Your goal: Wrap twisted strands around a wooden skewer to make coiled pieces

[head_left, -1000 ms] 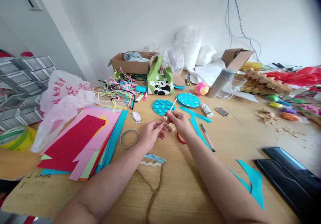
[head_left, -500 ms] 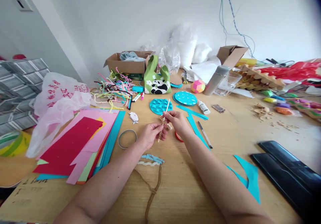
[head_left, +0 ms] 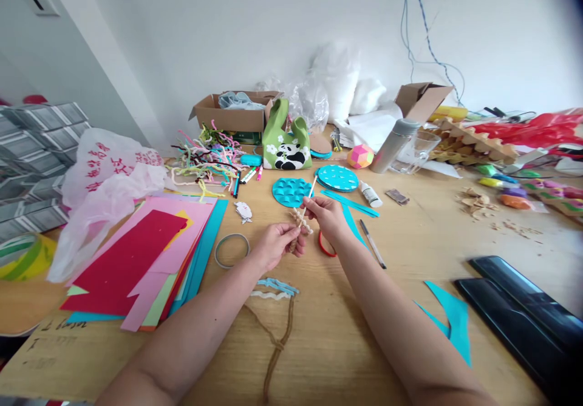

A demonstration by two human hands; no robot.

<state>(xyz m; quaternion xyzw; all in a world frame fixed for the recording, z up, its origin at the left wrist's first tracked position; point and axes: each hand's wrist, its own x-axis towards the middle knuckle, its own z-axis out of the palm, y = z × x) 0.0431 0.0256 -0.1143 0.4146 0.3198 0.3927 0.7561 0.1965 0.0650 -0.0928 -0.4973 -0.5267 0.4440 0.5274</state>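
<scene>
My right hand (head_left: 326, 213) pinches a thin white stick that looks like a crochet hook (head_left: 314, 186), its upper end pointing away from me. My left hand (head_left: 279, 243) is closed on a small piece of beige looped yarn (head_left: 300, 219), and the lower end of the hook meets these loops. Fingers partly cover the yarn piece. Below the hands, a brown yarn strand (head_left: 279, 351) runs along the table toward me, beside short light blue and white yarn pieces (head_left: 276, 286). A red ring-shaped thing (head_left: 324, 247) lies partly under my right wrist.
Left are coloured paper sheets (head_left: 127, 260) and a tape roll (head_left: 217, 254). Behind the hands stand a blue textured disc (head_left: 286, 192), a green panda bag (head_left: 286, 148) and a silver bottle (head_left: 395, 145). A pen (head_left: 373, 245) and black cases (head_left: 510, 321) lie right.
My right hand has moved slightly right, and the hook has shifted and tilted further right with it. More of the beige loops now shows between the hands. The left hand stays nearly in place.
</scene>
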